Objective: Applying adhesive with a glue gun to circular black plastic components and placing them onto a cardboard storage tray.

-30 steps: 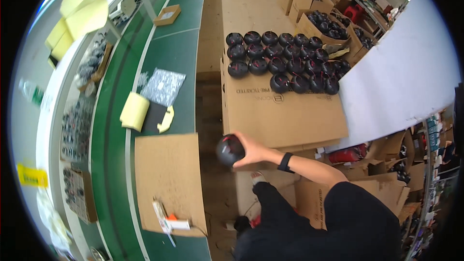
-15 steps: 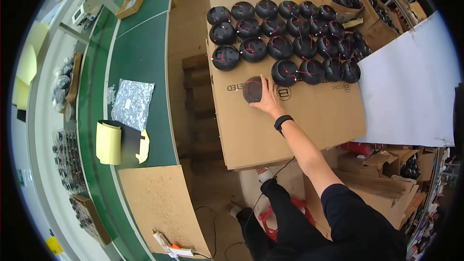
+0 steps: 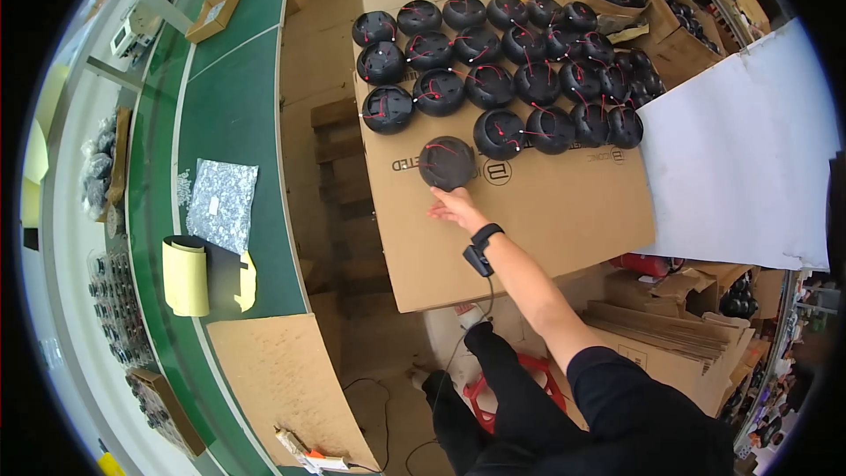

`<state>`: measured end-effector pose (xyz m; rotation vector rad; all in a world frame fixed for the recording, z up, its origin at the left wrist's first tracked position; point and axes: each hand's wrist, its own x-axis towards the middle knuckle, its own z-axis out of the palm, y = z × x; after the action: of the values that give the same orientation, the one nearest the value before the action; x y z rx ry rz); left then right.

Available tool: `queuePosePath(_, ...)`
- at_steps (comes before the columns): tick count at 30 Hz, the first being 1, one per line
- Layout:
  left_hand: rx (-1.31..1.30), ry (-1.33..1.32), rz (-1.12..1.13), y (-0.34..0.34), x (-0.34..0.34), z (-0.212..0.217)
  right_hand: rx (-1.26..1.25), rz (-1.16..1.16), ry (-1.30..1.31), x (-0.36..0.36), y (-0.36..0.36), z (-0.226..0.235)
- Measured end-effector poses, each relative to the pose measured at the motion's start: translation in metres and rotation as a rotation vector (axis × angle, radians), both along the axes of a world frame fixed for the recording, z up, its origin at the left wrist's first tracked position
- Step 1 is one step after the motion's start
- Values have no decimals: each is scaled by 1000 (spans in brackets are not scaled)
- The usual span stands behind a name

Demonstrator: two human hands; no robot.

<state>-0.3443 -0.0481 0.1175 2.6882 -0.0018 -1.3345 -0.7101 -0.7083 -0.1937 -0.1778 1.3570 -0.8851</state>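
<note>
Where the green bench (image 3: pixel 233 115) curves along the left of the scene, a flat cardboard sheet (image 3: pixel 529 211) lies to its right and carries rows of black round parts (image 3: pixel 520 70) with red wires on its far half. A white sheet (image 3: pixel 749 176) overlaps the cardboard's right edge. Open boxes (image 3: pixel 652 0) of more black parts stand at far right. On the bench lie a grey foil bag (image 3: pixel 222 203) and, nearer, a yellow roll (image 3: pixel 185 275); a brown board (image 3: pixel 282 379) rests at its near end. One black part (image 3: pixel 447 163) sits alone on the cardboard, just near of the rows. The right hand (image 3: pixel 456 207), wearing a black wristband (image 3: pixel 482 242), reaches out with fingers spread and loose, fingertips (image 3: pixel 443 197) touching or just beside this part's near edge, pinching nothing. The left hand is out of view.
</note>
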Motion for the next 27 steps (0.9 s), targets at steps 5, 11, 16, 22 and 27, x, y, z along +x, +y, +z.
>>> queuePosePath(5,-12,-99,29,-22,-15,-5,-31,-108,23,-2,-29,-6)
queuePosePath(11,41,-34,-122,-36,-23,-1,-53,-169,16,-11,-50,-15)
queuePosePath(16,161,45,-137,-8,-9,-8,38,-137,45,20,-54,4)
queuePosePath(22,171,67,-85,-6,-9,-11,76,-85,-93,22,-78,7)
queuePosePath(27,145,80,-147,3,7,-36,33,-154,8,23,-86,3)
